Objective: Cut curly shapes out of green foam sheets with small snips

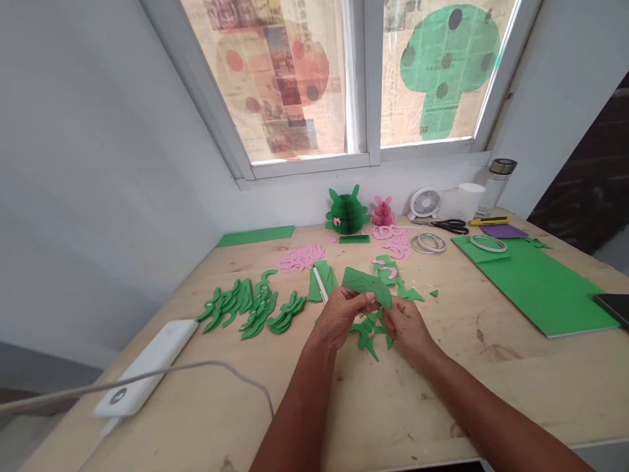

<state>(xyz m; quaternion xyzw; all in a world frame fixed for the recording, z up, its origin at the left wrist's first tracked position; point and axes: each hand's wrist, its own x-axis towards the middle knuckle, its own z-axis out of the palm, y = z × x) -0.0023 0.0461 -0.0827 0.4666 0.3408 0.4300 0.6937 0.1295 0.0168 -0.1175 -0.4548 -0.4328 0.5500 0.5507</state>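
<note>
My left hand [343,316] is closed on a piece of green paper [366,283], its thumb pressed on the lower edge. Faint curved lines are drawn on this piece, and its right end is rounded. At that rounded end is my right hand [407,326], fingers closed; whatever they grip is hidden. Below both hands lie green paper scraps [366,334]. Just left of the held piece, a white pen [320,284] rests on another green paper piece [328,272]. Further left are piles of curved green cutouts [258,305].
Pink cutouts [301,257] lie behind. Green [348,211] and pink [382,211] honeycomb paper figures stand by the wall. At right are black scissors [449,226], tape rolls [428,243], a yellow cutter [490,221] and green sheets [540,288]. A white power strip [147,367] and cable [196,365] lie left.
</note>
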